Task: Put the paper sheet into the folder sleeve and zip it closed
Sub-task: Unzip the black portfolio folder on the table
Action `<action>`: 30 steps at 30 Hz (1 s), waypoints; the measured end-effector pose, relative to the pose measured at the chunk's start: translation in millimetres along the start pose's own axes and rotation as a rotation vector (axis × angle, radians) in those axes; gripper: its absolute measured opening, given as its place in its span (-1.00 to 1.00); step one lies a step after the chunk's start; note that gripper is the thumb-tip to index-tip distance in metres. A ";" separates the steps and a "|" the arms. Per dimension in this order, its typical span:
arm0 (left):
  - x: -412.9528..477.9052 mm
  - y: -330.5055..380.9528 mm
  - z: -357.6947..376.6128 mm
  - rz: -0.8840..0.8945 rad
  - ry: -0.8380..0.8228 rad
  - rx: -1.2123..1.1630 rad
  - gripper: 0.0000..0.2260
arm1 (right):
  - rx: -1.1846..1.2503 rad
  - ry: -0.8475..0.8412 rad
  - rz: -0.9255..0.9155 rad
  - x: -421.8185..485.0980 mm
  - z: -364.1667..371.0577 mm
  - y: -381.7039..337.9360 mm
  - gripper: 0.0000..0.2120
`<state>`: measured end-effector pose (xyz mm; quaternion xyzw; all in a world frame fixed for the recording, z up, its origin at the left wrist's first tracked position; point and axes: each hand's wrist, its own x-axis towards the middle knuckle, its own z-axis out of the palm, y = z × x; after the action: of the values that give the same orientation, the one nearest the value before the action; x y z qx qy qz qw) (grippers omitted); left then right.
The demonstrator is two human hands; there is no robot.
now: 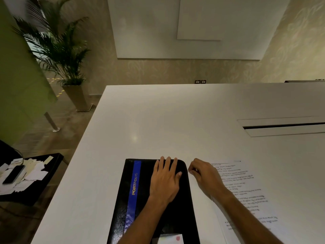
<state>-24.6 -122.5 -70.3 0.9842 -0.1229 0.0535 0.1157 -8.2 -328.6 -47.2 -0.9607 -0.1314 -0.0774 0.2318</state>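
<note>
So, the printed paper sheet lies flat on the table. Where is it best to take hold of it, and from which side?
Probably the far edge of the paper sheet, reached from beyond the right hand. That edge is bare, while the forearm crosses the sheet's near part. The sheet lies flat on the table, so the fingers must first lift that edge, then pinch it.

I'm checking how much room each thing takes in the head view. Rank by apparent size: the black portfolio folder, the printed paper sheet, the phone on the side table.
1. Black portfolio folder
2. Printed paper sheet, partly hidden by the right forearm and cropped; close to the folder, so the order is unsure
3. Phone, far smaller
</note>
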 end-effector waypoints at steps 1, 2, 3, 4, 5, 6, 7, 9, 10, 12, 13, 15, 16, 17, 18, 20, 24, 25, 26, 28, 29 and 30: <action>1.0 -0.8 -0.6 -0.002 0.003 0.007 -0.36 | -0.014 0.001 0.003 4.3 -1.6 -1.9 -0.78; 2.0 -1.9 -1.2 -0.005 0.002 0.013 -0.37 | -0.027 0.002 0.005 8.3 -3.1 -4.1 -0.80; 2.7 -2.8 -1.3 -0.010 0.002 0.014 -0.39 | -0.036 0.000 0.006 10.8 -4.1 -6.1 -0.81; 2.9 -3.3 -1.1 -0.016 0.005 0.012 -0.41 | -0.035 -0.003 0.007 11.4 -4.6 -7.6 -0.81; 2.9 -3.6 -0.7 -0.021 0.007 0.009 -0.43 | -0.025 -0.005 0.006 9.7 -4.6 -8.6 -0.81; 3.2 -3.6 -0.6 -0.023 0.006 0.007 -0.43 | -0.014 -0.004 0.004 6.9 -4.4 -8.8 -0.80; 3.6 -3.4 -0.4 -0.026 0.004 0.006 -0.44 | -0.006 -0.004 0.001 3.1 -4.5 -8.5 -0.79; 5.2 -2.5 -0.3 -0.029 0.006 0.001 -0.44 | -0.002 -0.008 -0.009 -5.6 -5.3 -7.6 -0.77; 6.0 -1.9 -0.3 -0.029 0.009 0.001 -0.44 | 0.003 -0.011 -0.015 -10.1 -5.9 -6.9 -0.77; 6.0 -1.5 -0.4 -0.030 0.014 0.005 -0.44 | 0.008 -0.017 -0.025 -18.8 -6.3 -6.4 -0.77; 5.7 -1.6 -0.7 -0.032 0.014 0.006 -0.44 | 0.006 -0.020 -0.029 -22.9 -6.3 -7.2 -0.77; 5.3 -1.9 -1.5 -0.036 0.015 0.008 -0.43 | 0.005 -0.021 -0.038 -29.5 -6.1 -8.7 -0.77; 5.1 -1.8 -1.5 -0.037 0.017 0.008 -0.43 | 0.012 -0.017 -0.039 -32.2 -5.8 -9.3 -0.75; 4.8 -1.9 -1.0 -0.039 0.018 0.006 -0.44 | 0.024 -0.010 -0.037 -34.7 -5.4 -9.6 -0.75; 5.1 -2.0 -0.3 -0.041 0.017 0.004 -0.44 | 0.038 -0.002 -0.032 -36.6 -4.9 -10.1 -0.74; 5.6 -2.0 0.1 -0.043 0.013 0.002 -0.45 | 0.059 0.013 -0.021 -39.2 -4.1 -11.2 -0.75; 5.3 -0.2 0.6 -0.038 0.013 -0.009 -0.46 | 0.085 0.012 -0.009 -44.8 -3.2 -10.8 -0.75; 4.9 -0.3 0.7 -0.039 0.015 -0.010 -0.46 | 0.086 0.005 -0.011 -46.6 -3.0 -10.2 -0.74; 4.8 -0.9 0.8 -0.039 0.016 -0.009 -0.46 | 0.089 0.000 -0.013 -47.8 -3.1 -9.6 -0.74; 5.1 -2.7 0.3 -0.042 0.024 -0.003 -0.46 | 0.094 -0.010 -0.018 -47.9 -5.1 -9.1 -0.74; 5.5 -2.9 -0.1 -0.043 0.026 -0.004 -0.46 | 0.090 -0.019 -0.023 -47.2 -6.8 -8.9 -0.74; 5.6 -2.5 -0.4 -0.042 0.024 -0.008 -0.46 | 0.085 -0.029 -0.027 -46.8 -8.2 -8.8 -0.75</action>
<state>-18.6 -121.3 -69.6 0.9853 -0.1012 0.0624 0.1223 -56.0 -335.0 -46.0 -0.9492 -0.1508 -0.0608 0.2695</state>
